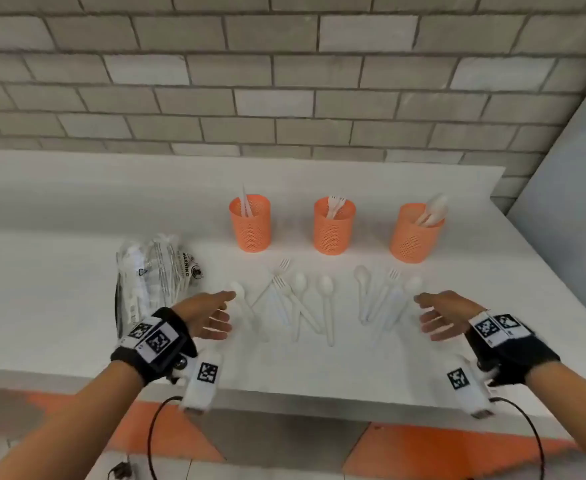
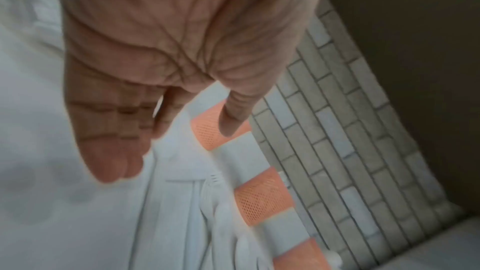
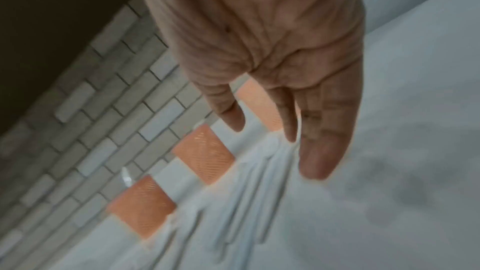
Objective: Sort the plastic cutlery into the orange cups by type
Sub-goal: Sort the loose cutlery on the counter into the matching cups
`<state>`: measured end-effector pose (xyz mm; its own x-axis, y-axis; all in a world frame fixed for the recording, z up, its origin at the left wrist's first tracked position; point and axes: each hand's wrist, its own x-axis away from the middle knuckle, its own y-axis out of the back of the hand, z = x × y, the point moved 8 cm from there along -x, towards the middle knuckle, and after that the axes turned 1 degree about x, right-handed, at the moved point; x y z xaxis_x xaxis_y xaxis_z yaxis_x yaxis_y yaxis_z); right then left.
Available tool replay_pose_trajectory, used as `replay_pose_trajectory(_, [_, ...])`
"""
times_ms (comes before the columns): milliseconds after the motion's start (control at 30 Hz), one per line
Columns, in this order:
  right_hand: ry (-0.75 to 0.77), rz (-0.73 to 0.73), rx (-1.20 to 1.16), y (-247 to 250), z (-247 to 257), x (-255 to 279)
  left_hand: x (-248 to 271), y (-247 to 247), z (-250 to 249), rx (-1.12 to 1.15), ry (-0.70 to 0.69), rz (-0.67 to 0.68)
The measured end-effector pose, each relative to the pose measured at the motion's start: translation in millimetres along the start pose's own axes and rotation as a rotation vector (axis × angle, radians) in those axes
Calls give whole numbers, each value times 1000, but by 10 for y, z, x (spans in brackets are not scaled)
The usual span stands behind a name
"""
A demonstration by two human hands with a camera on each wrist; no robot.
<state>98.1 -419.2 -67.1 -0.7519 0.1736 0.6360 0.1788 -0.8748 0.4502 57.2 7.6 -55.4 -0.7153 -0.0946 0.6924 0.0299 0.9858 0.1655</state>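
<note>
Three orange mesh cups stand in a row on the white counter [image 1: 59, 289]: the left cup [image 1: 250, 224] holds knives, the middle cup [image 1: 334, 226] forks, the right cup [image 1: 416, 233] spoons. White plastic forks [image 1: 279, 284] and spoons [image 1: 325, 289] lie loose in front of them. My left hand [image 1: 211, 317] hovers open at the left end of the cutlery and holds nothing. My right hand [image 1: 440, 315] hovers open at the right end, also empty. In the wrist views both palms [image 2: 166, 34] [image 3: 259, 28] show straight fingers above the cutlery.
A clear plastic bag [image 1: 156, 275] of packed cutlery lies left of my left hand. A grey brick wall [image 1: 284, 81] backs the counter, and a grey panel [image 1: 568, 202] closes off the right side. The counter's front edge runs below my wrists.
</note>
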Motion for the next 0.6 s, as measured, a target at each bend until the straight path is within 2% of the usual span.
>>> replay_pose_trajectory(133, [-50, -101, 35, 31, -11, -112, -170, -12, -5, 38, 77, -88])
replay_pose_trajectory(367, [-35, -123, 155, -186, 338, -194, -392, -232, -317, -83, 19, -187])
replay_pose_trajectory(600, [-13, -108, 433, -583, 615, -128, -434, -937, -511, -250, 7, -6])
